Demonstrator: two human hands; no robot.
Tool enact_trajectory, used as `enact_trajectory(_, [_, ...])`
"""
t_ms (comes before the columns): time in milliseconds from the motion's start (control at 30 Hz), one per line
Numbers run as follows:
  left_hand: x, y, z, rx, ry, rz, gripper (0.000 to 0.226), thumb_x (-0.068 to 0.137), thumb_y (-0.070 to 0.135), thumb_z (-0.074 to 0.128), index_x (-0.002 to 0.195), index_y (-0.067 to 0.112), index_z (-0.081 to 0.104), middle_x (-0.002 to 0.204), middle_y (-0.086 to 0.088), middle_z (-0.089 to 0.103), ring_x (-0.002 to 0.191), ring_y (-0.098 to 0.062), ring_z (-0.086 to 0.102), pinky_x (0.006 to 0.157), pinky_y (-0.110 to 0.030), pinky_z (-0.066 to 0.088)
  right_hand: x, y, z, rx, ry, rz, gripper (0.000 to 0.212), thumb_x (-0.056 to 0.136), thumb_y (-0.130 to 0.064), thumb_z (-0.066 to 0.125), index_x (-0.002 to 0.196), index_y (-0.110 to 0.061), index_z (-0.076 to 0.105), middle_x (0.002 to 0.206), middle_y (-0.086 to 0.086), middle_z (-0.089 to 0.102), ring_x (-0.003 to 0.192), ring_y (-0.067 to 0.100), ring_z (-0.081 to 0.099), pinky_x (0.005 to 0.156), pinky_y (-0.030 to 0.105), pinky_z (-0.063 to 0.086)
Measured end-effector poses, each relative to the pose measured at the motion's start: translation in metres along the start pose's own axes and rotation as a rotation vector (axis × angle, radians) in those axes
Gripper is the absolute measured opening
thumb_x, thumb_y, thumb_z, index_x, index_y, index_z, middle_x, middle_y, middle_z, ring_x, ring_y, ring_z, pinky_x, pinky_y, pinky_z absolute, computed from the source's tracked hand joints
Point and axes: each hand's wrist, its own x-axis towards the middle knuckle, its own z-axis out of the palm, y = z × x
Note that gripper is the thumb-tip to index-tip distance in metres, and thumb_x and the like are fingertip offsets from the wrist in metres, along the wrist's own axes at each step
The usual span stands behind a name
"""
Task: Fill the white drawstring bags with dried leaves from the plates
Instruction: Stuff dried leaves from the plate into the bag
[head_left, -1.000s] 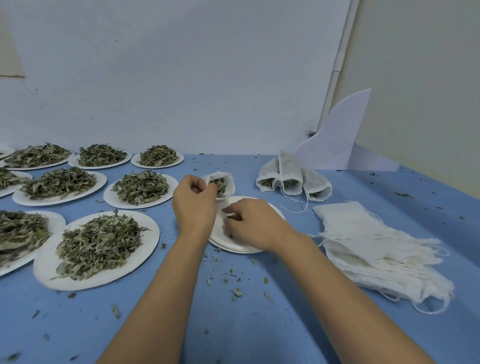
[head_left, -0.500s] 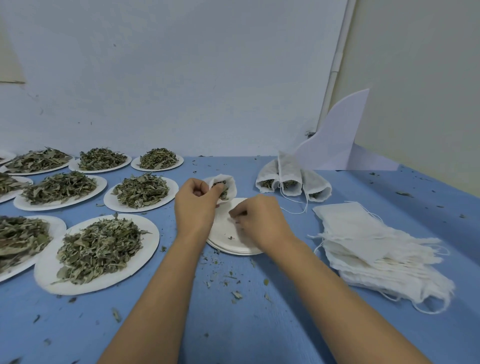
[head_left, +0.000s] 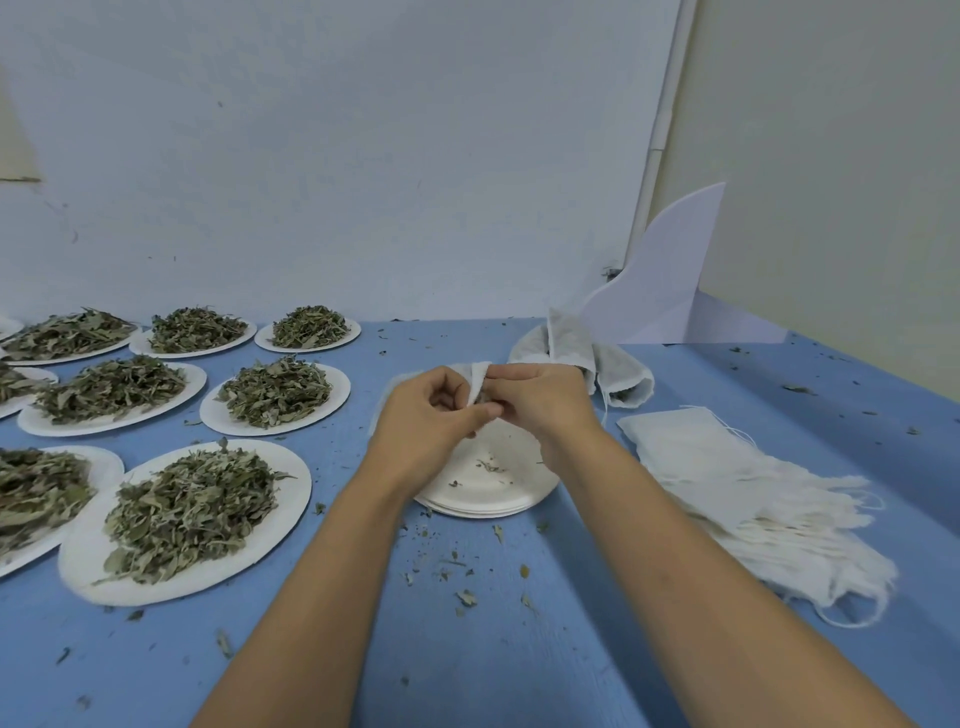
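1. In hand: one bag (head_left: 477, 382) is held just above the far edge of the plate stack (head_left: 493, 493). The left hand (head_left: 426, 421) curls its fingers round the bag's mouth. The right hand (head_left: 545, 405) pinches at the same mouth. I cannot tell whether it holds leaves, cloth or the string.
2. Done: three filled bags (head_left: 571, 343) lie together beyond the plate stack, to its right. The stack's top plate is bare but for a few crumbs, so its leaves have likely gone into bags.
3. Left: eight leaf plates (head_left: 298, 486) stand heaped to the left of the plate stack, some cut off by the frame edge. A thick pile of empty bags (head_left: 727, 478) lies to its right. By this showing the job is in its early part.
4. Counts: one bag in hand, three filled, eight leaf plates. The empty bags are too many and too tightly layered to count. The plate stack holds several plates, but the exact number is unclear.
5. Loose crumbs litter the table (head_left: 467, 649) on the near side of the plate stack.
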Motion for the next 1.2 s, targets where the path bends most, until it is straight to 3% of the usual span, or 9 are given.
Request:
enact_trajectory(167, [-0.003, -0.002, 0.008, 0.076, 0.095, -0.015, 0.028, 0.073, -0.007, 0.065, 0.065, 0.011, 0.045, 0.052, 0.004, 0.048, 0.049, -0.008, 0.045, 0.055, -0.022, 0.043, -0.008, 0.002, 0.01, -0.296, -0.045, -0.109, 0.019, 0.08, 0.002, 0.053, 0.065, 0.01, 0.063, 0.064, 0.024, 0.055, 0.064, 0.023, 0.046, 0.068, 0.044, 0.047])
enact_trajectory(267, [-0.003, -0.002, 0.007, 0.073, 0.171, -0.009, 0.024, 0.074, -0.006, 0.064, 0.066, 0.009, 0.047, 0.055, -0.001, 0.049, 0.05, -0.01, 0.049, 0.05, -0.016, 0.041, -0.012, -0.002, 0.017, -0.292, -0.096, -0.085, 0.028, 0.082, -0.004, 0.046, 0.054, -0.007, 0.05, 0.062, 0.014, 0.048, 0.066, 0.026, 0.046, 0.071, 0.048, 0.048])
enact_trajectory(367, [-0.002, -0.003, 0.007, 0.07, 0.197, -0.017, 0.028, 0.075, -0.005, 0.066, 0.064, 0.011, 0.045, 0.049, 0.005, 0.048, 0.045, -0.003, 0.05, 0.051, -0.018, 0.043, -0.012, -0.007, 0.019, -0.298, -0.133, -0.045, 0.027, 0.087, -0.009, 0.041, 0.065, -0.01, 0.058, 0.08, 0.021, 0.06, 0.078, 0.031, 0.055, 0.087, 0.052, 0.048])
enact_trajectory(500, [0.0, -0.005, 0.006, 0.037, 0.212, -0.033, 0.033, 0.078, 0.001, 0.071, 0.064, 0.012, 0.043, 0.047, 0.009, 0.044, 0.043, 0.0, 0.048, 0.059, -0.026, 0.048, -0.009, -0.007, 0.016, -0.273, -0.127, -0.085, 0.031, 0.095, -0.005, 0.038, 0.108, 0.014, 0.058, 0.117, 0.035, 0.057, 0.112, 0.046, 0.053, 0.099, 0.055, 0.041])
enact_trajectory(600, [0.001, -0.004, 0.002, -0.005, 0.228, -0.037, 0.036, 0.079, 0.003, 0.073, 0.064, 0.013, 0.042, 0.052, 0.005, 0.042, 0.046, -0.004, 0.048, 0.065, -0.034, 0.052, -0.006, -0.004, 0.011, -0.199, -0.06, -0.096, 0.031, 0.09, -0.005, 0.042, 0.104, 0.021, 0.053, 0.102, 0.036, 0.062, 0.097, 0.045, 0.062, 0.089, 0.053, 0.05])
enact_trajectory(733, [0.0, -0.001, -0.002, -0.041, 0.24, -0.015, 0.035, 0.079, 0.004, 0.074, 0.065, 0.012, 0.043, 0.057, 0.002, 0.042, 0.05, -0.003, 0.049, 0.06, -0.023, 0.053, -0.006, -0.003, 0.002, -0.06, 0.01, -0.122, 0.013, 0.09, -0.002, 0.049, 0.097, -0.001, 0.06, 0.081, 0.01, 0.066, 0.062, 0.017, 0.067, 0.057, 0.025, 0.058])
enact_trajectory(900, [-0.001, 0.003, -0.005, -0.084, 0.197, 0.008, 0.035, 0.076, 0.003, 0.076, 0.066, 0.011, 0.043, 0.069, -0.009, 0.049, 0.063, -0.011, 0.057, 0.055, -0.016, 0.051, -0.001, 0.006, -0.004, -0.338, -0.007, -0.254, 0.023, 0.088, -0.018, 0.064, 0.11, -0.013, 0.067, 0.099, -0.003, 0.064, 0.102, 0.016, 0.062, 0.093, 0.04, 0.051])
enact_trajectory(1067, [-0.001, 0.003, -0.005, -0.049, 0.2, 0.001, 0.037, 0.077, 0.003, 0.075, 0.064, 0.013, 0.042, 0.064, -0.005, 0.046, 0.059, -0.011, 0.052, 0.055, -0.02, 0.05, -0.001, 0.011, 0.001, -0.281, 0.018, -0.318, 0.009, 0.089, -0.009, 0.057, 0.087, -0.009, 0.066, 0.084, -0.003, 0.062, 0.083, 0.019, 0.064, 0.082, 0.041, 0.056])
enact_trajectory(1200, [0.001, -0.003, -0.001, 0.216, 0.448, -0.049, 0.033, 0.079, 0.001, 0.064, 0.062, 0.017, 0.04, 0.057, 0.003, 0.041, 0.052, -0.013, 0.036, 0.049, -0.016, 0.031, -0.008, 0.011, 0.009, -0.152, -0.147, -0.292, 0.016, 0.088, -0.005, 0.054, 0.075, -0.014, 0.054, 0.072, 0.001, 0.058, 0.07, 0.015, 0.06, 0.074, 0.036, 0.059])
